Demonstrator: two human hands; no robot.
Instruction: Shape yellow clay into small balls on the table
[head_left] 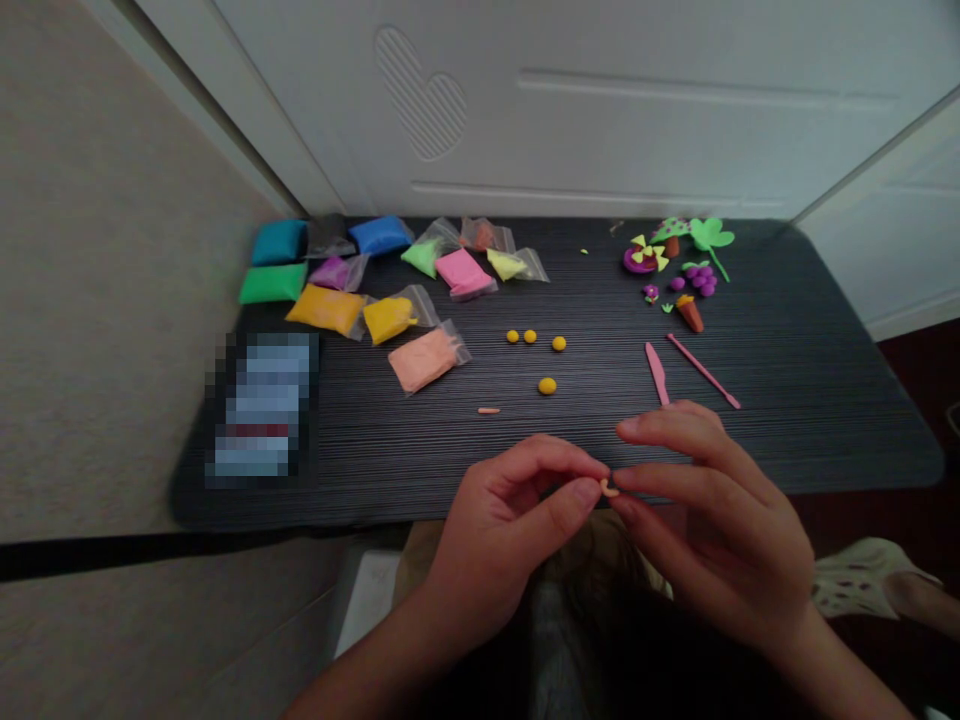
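A tiny curved piece of peach clay [610, 490] is held between my two hands, just over the front edge of the table. My left hand [517, 530] pinches one end of it between thumb and index finger. From the other side, my right hand [705, 520] closes its thumb and a finger on the piece, with another finger raised above. On the table beyond lie a thin peach clay strip [489, 410] and several yellow clay balls, the nearest one [547, 386] apart from the rest. A pink plastic knife [656, 373] lies just past my right fingertips.
Bags of coloured clay, including a peach one [424, 360], cover the back left of the dark table [390, 450]. A blurred-out phone-like object [262, 410] lies at left. A pink stick tool [703, 371], purple clay grapes [703, 280] and a green clay flower [711, 236] are at right.
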